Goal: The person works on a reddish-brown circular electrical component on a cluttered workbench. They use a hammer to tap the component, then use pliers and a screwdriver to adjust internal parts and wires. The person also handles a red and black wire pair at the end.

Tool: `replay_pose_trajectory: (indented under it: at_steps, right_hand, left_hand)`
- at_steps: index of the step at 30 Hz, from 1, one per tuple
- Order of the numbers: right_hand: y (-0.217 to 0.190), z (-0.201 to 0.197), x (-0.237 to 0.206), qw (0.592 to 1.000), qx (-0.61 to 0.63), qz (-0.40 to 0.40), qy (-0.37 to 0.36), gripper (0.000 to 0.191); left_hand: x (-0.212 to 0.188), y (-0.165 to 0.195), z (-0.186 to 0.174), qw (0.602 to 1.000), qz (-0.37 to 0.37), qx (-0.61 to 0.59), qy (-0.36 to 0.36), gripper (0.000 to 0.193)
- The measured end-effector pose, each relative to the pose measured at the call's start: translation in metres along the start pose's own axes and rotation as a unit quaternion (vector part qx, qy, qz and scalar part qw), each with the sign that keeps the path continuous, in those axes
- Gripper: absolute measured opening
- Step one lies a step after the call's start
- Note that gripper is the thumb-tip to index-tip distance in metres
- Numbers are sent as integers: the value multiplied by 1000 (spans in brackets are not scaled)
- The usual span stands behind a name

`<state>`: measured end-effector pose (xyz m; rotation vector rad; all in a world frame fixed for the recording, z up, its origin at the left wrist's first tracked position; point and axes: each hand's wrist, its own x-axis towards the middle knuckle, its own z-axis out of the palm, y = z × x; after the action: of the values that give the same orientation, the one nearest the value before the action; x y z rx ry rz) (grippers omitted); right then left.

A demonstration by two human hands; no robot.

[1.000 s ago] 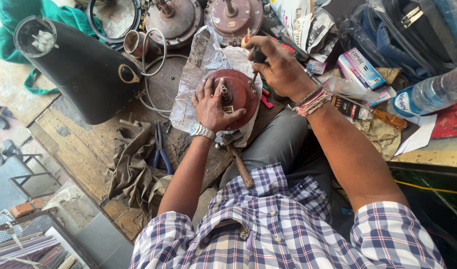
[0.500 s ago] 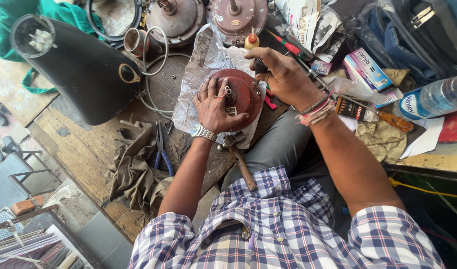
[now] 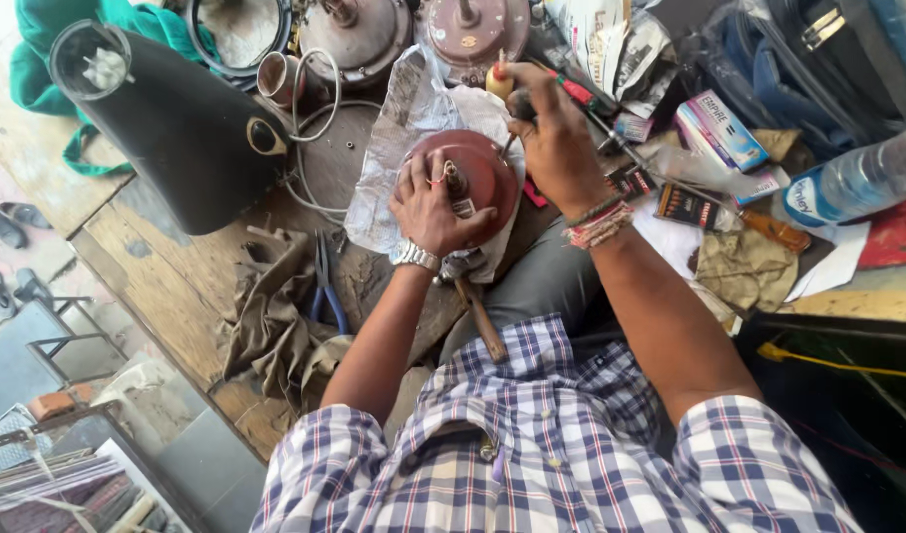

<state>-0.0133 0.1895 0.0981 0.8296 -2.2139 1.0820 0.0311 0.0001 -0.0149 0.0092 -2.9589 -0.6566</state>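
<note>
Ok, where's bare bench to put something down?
Bare wood shows between the black cone-shaped housing and the brown rag, left of the blue-handled pliers. Right of the right hand it is crowded: small boxes, water bottle, papers. The left hand covers the reddish-brown round casing.

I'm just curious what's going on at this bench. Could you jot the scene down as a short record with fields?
Place: cluttered wooden workbench
Left hand: resting on a reddish round motor housing
Right hand: holding a screwdriver beside the housing
Under the housing: crumpled paper
Nearby: blue-handled pliers, hammer, plastic water bottle, black cone-shaped casing
</note>
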Motion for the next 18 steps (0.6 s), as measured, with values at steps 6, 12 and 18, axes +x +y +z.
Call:
replay_pose_trajectory:
  at_steps: [6, 12, 18]
  right_hand:
    - [-7, -21, -21, 997, 61, 55, 5, 60]
    - [-1, -26, -31, 994, 68, 88, -3, 59]
    - [9, -26, -29, 989, 105, 101, -7, 55]
  left_hand:
    - [-11, -1, -23, 985, -87, 59, -141, 130]
    - [24, -9, -8, 995, 33, 16, -95, 131]
    - [24, -19, 12, 996, 44, 2, -79, 131]
